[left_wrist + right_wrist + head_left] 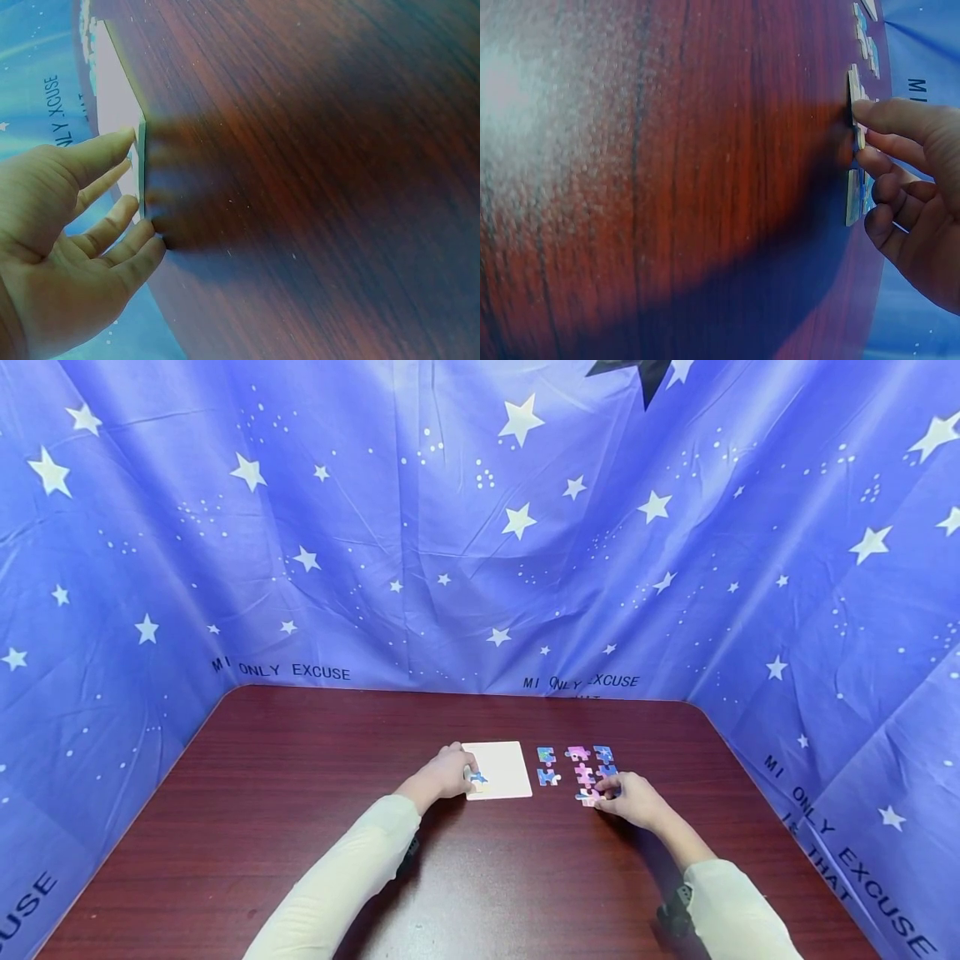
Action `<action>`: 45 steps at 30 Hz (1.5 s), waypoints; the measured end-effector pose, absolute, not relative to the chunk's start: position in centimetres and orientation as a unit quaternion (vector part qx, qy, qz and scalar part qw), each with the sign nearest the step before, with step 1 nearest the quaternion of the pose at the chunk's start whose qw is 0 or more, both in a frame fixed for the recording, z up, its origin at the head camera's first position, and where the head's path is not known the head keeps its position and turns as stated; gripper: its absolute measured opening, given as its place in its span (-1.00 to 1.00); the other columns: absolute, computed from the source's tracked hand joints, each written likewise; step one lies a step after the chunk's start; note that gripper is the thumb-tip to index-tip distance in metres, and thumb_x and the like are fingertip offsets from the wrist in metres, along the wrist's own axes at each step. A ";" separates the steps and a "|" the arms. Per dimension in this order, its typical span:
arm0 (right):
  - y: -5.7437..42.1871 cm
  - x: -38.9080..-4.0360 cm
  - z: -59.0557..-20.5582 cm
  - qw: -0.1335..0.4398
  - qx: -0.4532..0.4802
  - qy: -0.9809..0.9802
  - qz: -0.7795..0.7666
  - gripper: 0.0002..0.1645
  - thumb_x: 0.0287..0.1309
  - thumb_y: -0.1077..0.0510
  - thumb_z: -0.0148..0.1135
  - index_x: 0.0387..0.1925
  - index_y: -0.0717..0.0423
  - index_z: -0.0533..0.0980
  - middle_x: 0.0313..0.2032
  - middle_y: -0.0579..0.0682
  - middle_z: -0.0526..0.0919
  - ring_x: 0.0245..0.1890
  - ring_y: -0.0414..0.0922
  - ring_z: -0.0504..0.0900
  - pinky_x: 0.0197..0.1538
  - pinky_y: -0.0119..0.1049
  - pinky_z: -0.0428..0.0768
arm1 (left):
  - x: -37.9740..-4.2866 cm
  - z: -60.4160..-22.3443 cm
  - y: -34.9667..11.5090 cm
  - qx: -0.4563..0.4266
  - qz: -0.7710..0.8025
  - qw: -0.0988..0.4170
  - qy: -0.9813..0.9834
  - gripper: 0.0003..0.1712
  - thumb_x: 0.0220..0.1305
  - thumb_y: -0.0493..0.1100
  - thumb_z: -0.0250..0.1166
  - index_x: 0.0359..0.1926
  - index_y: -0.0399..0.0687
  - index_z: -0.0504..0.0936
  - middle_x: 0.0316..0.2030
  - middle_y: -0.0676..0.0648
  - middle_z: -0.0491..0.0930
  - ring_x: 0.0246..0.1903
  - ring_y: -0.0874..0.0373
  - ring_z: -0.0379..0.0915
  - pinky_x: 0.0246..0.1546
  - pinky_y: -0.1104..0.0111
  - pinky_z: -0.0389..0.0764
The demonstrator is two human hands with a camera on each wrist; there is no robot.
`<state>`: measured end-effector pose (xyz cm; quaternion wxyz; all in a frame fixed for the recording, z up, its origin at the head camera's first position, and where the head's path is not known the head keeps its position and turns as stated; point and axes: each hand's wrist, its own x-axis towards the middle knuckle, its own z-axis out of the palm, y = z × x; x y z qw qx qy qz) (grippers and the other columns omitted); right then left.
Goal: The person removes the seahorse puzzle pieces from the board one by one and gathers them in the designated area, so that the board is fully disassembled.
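Note:
A white square board [504,768] lies on the table in the head view, with a blue puzzle piece [478,777] at its near left corner. My left hand [452,772] is at the board's left side, its fingertips touching the edge beside that piece. In the left wrist view, the fingers of the left hand [97,217] are spread and loosely bent along the board's edge [142,169]. To the right, my right hand [636,800] pinches a pink puzzle piece [589,801] at the near end of a group. The right wrist view shows the thumb of the right hand [915,161] against the piece's edge.
Between board and right hand lie two blue puzzle pieces [548,777]. Pink pieces [578,754] and a blue piece [603,754] stand in columns farther right. A dark red wooden table [315,760] carries everything, and a blue star-printed curtain [450,527] surrounds its back and sides.

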<state>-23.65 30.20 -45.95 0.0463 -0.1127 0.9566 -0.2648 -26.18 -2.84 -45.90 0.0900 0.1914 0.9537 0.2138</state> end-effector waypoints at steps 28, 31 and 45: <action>30.5 -23.9 -46.2 0.048 -0.143 0.961 -0.233 -0.73 -0.14 0.24 0.32 -0.29 0.26 0.62 -0.44 0.02 0.52 -0.40 -0.15 0.42 -0.35 -0.35 0.38 | -26.2 -46.2 -2.8 0.188 0.219 0.093 0.953 -0.76 0.02 -0.17 0.40 -0.24 -0.10 0.63 -0.16 -0.13 0.43 -0.09 -0.04 0.33 0.01 0.21 0.42; 30.6 -24.0 -46.2 0.048 -0.145 0.961 -0.231 -0.72 -0.14 0.23 0.33 -0.29 0.26 0.63 -0.43 0.02 0.52 -0.40 -0.14 0.43 -0.34 -0.34 0.39 | -26.2 -46.2 -2.8 0.187 0.220 0.093 0.953 -0.76 0.02 -0.17 0.40 -0.24 -0.10 0.63 -0.17 -0.12 0.43 -0.10 -0.04 0.32 0.00 0.22 0.41; 30.2 -24.1 -45.3 0.056 -0.125 0.962 -0.238 -0.68 -0.09 0.19 0.37 -0.22 0.24 0.61 -0.39 0.05 0.56 -0.42 -0.15 0.43 -0.32 -0.30 0.44 | -26.5 -46.3 -2.9 0.191 0.218 0.090 0.953 -0.74 0.00 -0.16 0.41 -0.23 -0.08 0.64 -0.16 -0.13 0.42 -0.09 -0.05 0.33 -0.02 0.21 0.43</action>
